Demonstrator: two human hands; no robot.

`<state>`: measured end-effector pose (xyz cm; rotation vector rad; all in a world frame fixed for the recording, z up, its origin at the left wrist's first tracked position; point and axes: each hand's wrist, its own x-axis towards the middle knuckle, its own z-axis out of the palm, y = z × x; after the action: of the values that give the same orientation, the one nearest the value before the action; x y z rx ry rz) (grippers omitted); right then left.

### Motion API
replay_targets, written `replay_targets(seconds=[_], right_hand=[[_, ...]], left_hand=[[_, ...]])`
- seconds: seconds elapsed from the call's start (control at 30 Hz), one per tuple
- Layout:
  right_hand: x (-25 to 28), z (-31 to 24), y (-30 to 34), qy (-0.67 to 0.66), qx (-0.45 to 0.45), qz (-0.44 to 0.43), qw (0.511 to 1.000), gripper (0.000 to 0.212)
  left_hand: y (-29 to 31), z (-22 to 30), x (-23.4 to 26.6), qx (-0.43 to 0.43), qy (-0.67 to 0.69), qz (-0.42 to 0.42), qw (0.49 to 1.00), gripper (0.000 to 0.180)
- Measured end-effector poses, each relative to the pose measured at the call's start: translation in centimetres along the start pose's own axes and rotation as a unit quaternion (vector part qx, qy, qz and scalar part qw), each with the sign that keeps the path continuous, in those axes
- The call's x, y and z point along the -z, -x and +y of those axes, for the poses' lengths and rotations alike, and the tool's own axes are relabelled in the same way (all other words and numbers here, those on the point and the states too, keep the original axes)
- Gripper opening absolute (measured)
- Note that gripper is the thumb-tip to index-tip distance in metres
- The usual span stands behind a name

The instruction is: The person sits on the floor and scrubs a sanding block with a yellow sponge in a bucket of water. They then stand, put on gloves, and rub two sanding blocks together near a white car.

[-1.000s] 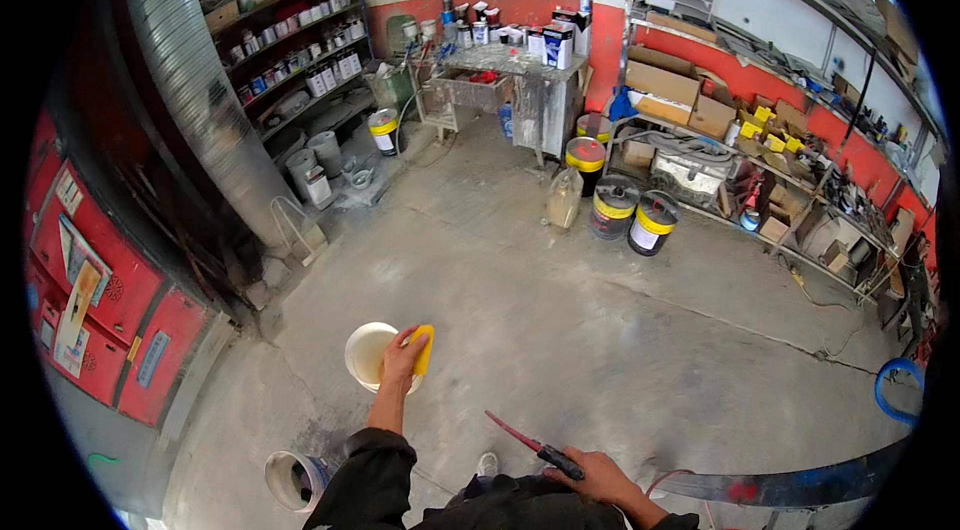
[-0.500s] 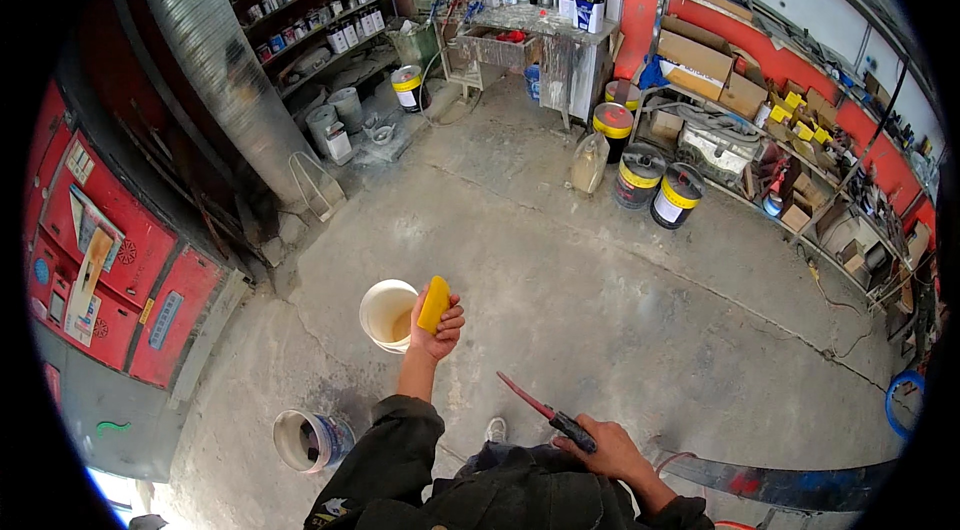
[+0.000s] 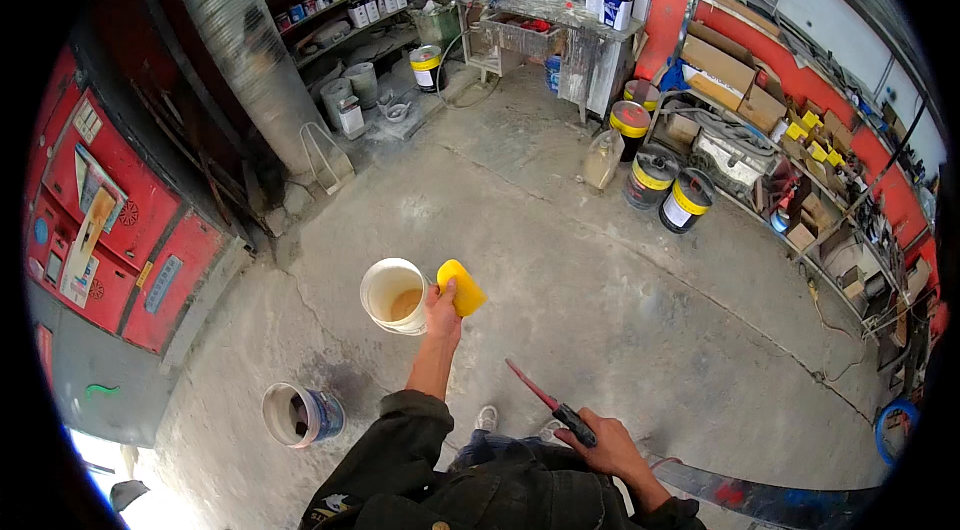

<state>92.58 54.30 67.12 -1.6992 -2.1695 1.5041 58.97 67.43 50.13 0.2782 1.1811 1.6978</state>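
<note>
Above the floor point(image 3: 600, 310), the outstretched left hand point(image 3: 442, 316) grips a yellow block point(image 3: 462, 288), the nearer right hand point(image 3: 608, 444) a slim tool point(image 3: 572, 421).

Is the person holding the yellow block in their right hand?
No, the yellow block is in the left hand, while the right hand grips a dark-handled tool.

Smooth block point(image 3: 464, 288), matt concrete floor point(image 3: 600, 330)

Pale labels point(image 3: 88, 124) on the red cabinet point(image 3: 150, 222) and a yellow-banded bucket point(image 3: 690, 198) carry print too small to read.
</note>
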Motion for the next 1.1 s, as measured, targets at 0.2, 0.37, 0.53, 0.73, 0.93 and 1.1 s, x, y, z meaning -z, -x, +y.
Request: replay_targets(seconds=[0.2,0.37,0.53,0.73,0.93,1.1], right_hand=[[0.0,1.2,0.1,0.000,0.032,0.065,0.997,0.044],[0.0,3.1,-0.4,-0.015,0.028,0.037,0.999,0.046],[0.5,3.1,-0.3,0.004,0.039,0.026,0.999,0.045],[0.3,3.4,0.7,-0.001,0.041,-0.018,0.999,0.034],[-0.3,2.6,2.5,0.042,0.049,-0.027,0.998,0.040],[-2.6,1.1,3.9,0.029,0.031,-0.025,0.999,0.041]], left_hand=[[1.2,-1.9,0.6,0.009,0.034,0.089,0.995,0.029],[4.1,-2.5,0.8,0.012,-0.003,0.052,0.999,0.039],[6.9,-2.3,0.6,0.004,0.012,0.045,0.999,0.044],[9.6,-1.6,1.0,-0.017,0.138,0.036,0.990,0.041],[12.1,-0.2,2.1,0.012,0.251,0.058,0.966,0.036],[13.6,0.1,5.3,-0.028,0.258,0.062,0.964,0.033]])
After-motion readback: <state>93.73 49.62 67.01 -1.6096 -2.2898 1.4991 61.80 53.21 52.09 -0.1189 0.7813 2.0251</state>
